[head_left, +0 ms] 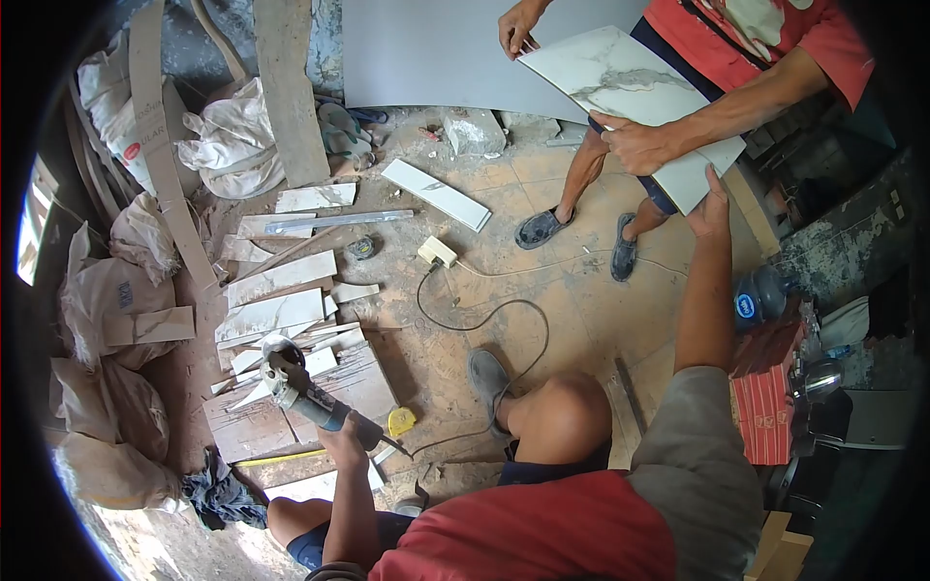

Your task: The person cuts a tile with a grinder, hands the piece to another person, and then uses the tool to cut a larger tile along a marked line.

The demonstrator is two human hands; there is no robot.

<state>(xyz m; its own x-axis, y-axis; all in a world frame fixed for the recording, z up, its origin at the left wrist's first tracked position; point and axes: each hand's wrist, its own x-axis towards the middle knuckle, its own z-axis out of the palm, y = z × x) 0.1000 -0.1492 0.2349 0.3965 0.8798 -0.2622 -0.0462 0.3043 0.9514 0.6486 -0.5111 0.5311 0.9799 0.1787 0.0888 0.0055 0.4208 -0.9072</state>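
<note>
My left hand (347,438) is wrapped round the body of an angle grinder (315,405), whose disc end (281,351) points up and left over cut tile strips. On the right, my right hand (712,205) grips the lower corner of a large white marbled tile (630,82). A co-worker in a red shirt holds the same tile, with one hand (635,143) on its near edge and the other (521,27) at its upper left corner. The tile is tilted above the floor. Under the grinder lies a scored board (339,387).
White tile pieces (276,312) lie left. A yellow tape measure (400,420) is beside the board. A cord runs from a socket block (437,252) past my foot. Sacks (107,402) line the left side; a water bottle (760,302) and red stack (762,416) stand right.
</note>
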